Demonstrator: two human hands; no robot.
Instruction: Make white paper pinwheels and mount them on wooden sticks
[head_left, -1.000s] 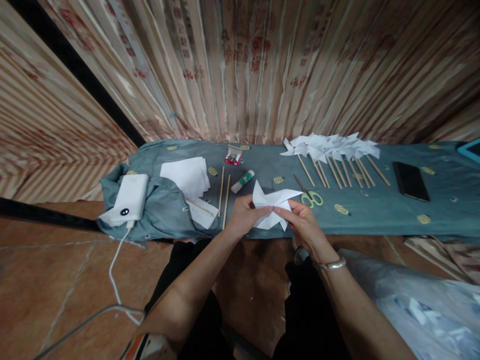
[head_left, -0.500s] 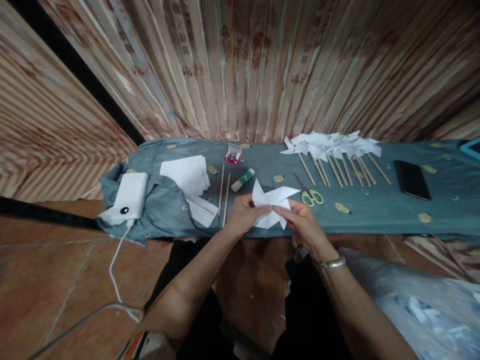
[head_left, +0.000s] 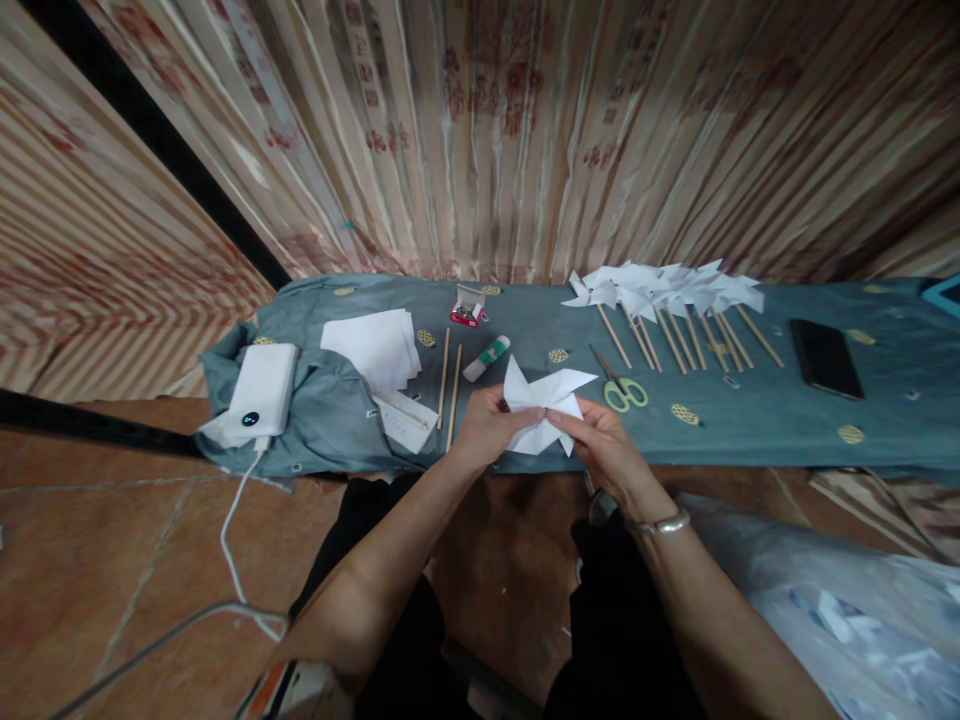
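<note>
A white paper pinwheel [head_left: 551, 388] is held over the front edge of the cloth-covered bench. My left hand [head_left: 486, 428] grips its left side, the thumb lying near the centre. From the right, my right hand [head_left: 604, 440] pinches it, with that thumb also close to the middle. Both hands are closed on the paper, and the fingers behind it are hidden. Just beyond it lie a glue stick [head_left: 487, 358] and green-handled scissors [head_left: 624, 393]. Two wooden sticks [head_left: 453, 398] rest left of my left hand.
Finished pinwheels [head_left: 660, 290] on sticks lie in a row at the back. An open red box [head_left: 466, 308] holds small metal pieces. Paper sheets [head_left: 371, 345], a pen [head_left: 405, 412], a white power bank [head_left: 262, 390] with a cable and a black phone [head_left: 826, 358] are also on the bench.
Almost nothing differs. Both hands stay on the pinwheel, which has barely shifted between the fingers.
</note>
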